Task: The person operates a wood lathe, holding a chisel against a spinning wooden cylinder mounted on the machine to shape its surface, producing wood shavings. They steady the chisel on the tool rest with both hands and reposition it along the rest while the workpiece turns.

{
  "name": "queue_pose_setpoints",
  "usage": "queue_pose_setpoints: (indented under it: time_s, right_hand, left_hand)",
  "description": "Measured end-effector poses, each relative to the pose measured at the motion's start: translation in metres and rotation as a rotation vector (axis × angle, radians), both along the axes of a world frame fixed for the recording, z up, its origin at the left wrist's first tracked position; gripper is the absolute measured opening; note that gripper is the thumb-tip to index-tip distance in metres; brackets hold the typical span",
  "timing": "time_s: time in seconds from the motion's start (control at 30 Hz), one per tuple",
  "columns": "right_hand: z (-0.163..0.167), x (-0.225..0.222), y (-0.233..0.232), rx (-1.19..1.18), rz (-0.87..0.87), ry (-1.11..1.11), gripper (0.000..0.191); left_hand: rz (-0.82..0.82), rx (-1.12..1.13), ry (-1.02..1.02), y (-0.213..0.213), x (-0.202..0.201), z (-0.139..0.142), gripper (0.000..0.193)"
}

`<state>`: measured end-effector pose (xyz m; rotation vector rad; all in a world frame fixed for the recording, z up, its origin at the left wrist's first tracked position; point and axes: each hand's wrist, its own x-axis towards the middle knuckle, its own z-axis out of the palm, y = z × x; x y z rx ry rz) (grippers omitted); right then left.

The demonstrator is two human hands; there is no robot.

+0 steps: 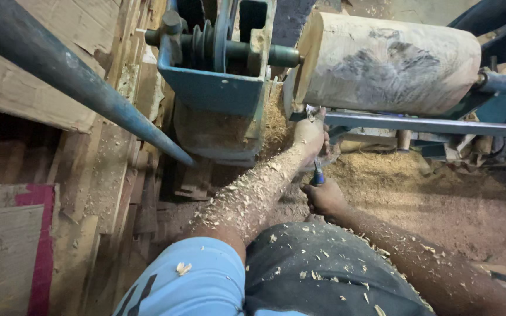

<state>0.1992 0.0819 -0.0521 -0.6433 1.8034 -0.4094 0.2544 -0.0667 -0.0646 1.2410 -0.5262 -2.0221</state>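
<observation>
Wood shavings coat both forearms. Head view: the left hand (310,133) is closed around the front of a chisel (318,172), pressing it on the rest bar (428,124) at the log's (387,61) left end. The right hand (325,198) grips the blue handle lower down. The log sits on the blue lathe (215,88), with sawdust (417,187) beneath

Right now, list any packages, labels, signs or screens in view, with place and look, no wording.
Cardboard sheet: lower left on the floor, flat, brown with a red strip along its right and top edges.
No labels, signs or screens show around the lathe, the log or the hands.
</observation>
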Motion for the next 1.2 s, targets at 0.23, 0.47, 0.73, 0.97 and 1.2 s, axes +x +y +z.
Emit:
queue_pose_setpoints:
  time_s: [0.23,0.47,0.73,0.97,1.2]
  right_hand:
    - [0.001,-0.017,0.006,-0.021,0.044,-0.109,0.033]
    - [0.017,-0.07,0.022,-0.037,0.415,0.707,0.03]
    - [0.021,-0.099,0.025,-0.11,0.312,0.47,0.031]
    - [0.005,-0.055,0.023,-0.051,0.119,-0.032,0.022]
    - [-0.009,-0.037,0.014,-0.045,-0.017,-0.069,0.028]
  left_hand:
    - [0.012,-0.047,0.027,0.007,0.003,0.012,0.05]
    - [-0.213,-0.079,-0.077,0.044,0.013,0.026,0.072]
    - [-0.385,-0.168,0.018,0.057,0.01,0.024,0.075]
    - [-0.01,-0.068,0.285,0.036,-0.004,0.004,0.051]
    - [-0.058,-0.006,0.242,0.025,-0.017,-0.007,0.057]
